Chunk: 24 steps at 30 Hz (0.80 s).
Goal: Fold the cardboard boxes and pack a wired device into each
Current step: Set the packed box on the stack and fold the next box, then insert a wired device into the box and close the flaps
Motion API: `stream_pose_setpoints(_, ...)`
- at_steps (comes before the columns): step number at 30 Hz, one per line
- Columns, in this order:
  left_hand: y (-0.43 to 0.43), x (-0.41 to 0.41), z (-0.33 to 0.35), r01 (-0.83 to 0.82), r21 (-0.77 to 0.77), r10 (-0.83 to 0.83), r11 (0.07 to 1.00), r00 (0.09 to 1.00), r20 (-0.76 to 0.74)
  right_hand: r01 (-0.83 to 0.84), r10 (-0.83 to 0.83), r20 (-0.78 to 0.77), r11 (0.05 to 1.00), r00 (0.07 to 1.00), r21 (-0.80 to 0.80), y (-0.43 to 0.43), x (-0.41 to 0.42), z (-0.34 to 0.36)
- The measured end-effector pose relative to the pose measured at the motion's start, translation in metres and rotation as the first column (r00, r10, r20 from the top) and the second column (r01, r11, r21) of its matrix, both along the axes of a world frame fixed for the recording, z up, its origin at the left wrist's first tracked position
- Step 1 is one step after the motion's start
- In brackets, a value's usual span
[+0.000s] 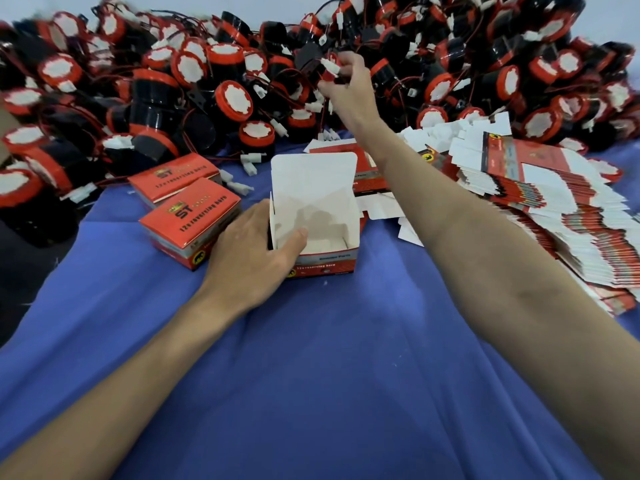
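Head view | left-hand grip (249,251) holds open red-and-white cardboard box (315,216) upright on blue-clothed table (311,358) | right-hand grip (346,84) pinches black-and-red round wired device (310,64) over the heap (156,98), well beyond box | do well: free its wire, lower straight in, steady box walls

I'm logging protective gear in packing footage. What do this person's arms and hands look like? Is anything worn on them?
Nothing worn is visible. The left forearm and right forearm are bare to the frame's edge, with no sleeves. The left hand and right hand have no gloves, and no watch, bracelet or ring shows.
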<state>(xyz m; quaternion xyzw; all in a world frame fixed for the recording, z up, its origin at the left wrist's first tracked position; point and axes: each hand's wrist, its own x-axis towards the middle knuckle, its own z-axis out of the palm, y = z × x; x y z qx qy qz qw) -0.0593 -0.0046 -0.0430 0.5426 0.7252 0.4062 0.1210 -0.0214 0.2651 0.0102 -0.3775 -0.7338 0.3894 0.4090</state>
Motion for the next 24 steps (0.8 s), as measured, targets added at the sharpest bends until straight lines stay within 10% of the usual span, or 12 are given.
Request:
stream_pose_setpoints(6,-0.001,-0.001,0.001,-0.002,-0.003,0.002,1.0,1.0,-0.001,-0.137,0.121,0.141,0.984,0.983,0.116,-0.017,0.002,-0.004)
stream_pose_setpoints(13,0.0,0.0,0.0,-0.016,-0.008,0.016,1.0,1.0,0.002,-0.122,0.152,-0.03,0.885,0.988,0.449,-0.086,0.052,0.007)
stream_pose_setpoints(19,0.001,0.002,-0.003,-0.068,0.01,0.069,0.998,0.997,-0.035,0.012,0.117,-0.539,0.973,0.834,0.23,-0.129,0.147,0.043)
stream_pose_setpoints(24,0.003,0.001,-0.005,-0.083,-0.011,0.082,0.996,0.993,-0.083,-0.149,0.069,-0.623,0.986,0.779,-0.077,-0.141,0.189,0.023)
